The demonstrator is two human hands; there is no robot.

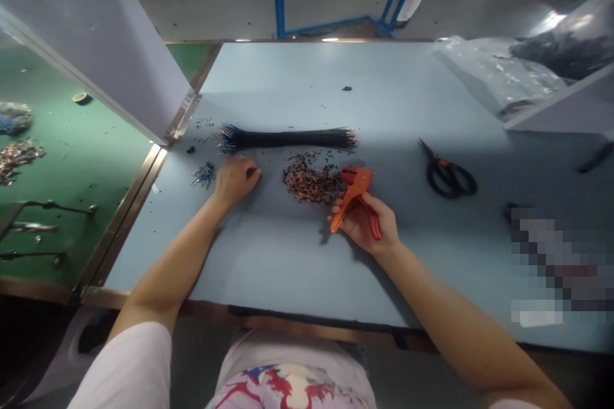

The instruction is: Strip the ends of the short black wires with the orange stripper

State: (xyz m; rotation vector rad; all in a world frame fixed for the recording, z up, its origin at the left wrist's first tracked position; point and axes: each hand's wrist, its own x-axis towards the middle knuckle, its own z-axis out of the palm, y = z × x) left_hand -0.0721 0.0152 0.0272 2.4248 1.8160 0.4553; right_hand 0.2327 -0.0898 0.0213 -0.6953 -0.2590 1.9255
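My right hand (pixel 371 220) is wrapped round an orange and red wire stripper (pixel 356 188), its head pointing up and to the left. Just left of the tool's head lies a pile of copper-coloured and black scraps (pixel 311 180). My left hand (pixel 236 180) rests on the table with its fingers curled together; what they hold, if anything, cannot be made out. Behind both hands a bundle of black wires (pixel 292 138) lies crosswise, with blue tips at its left end and bare copper tips at its right. A small heap of blue-ended pieces (pixel 204 174) sits left of my left hand.
Black-handled scissors (pixel 448 172) lie to the right on the pale blue table (pixel 278 255). Farther right is a blurred-out dark object (pixel 551 255). Clear plastic bags (pixel 503 70) occupy the back right corner. White panels (pixel 110 45) flank the table, and a green surface (pixel 96 160) adjoins its left.
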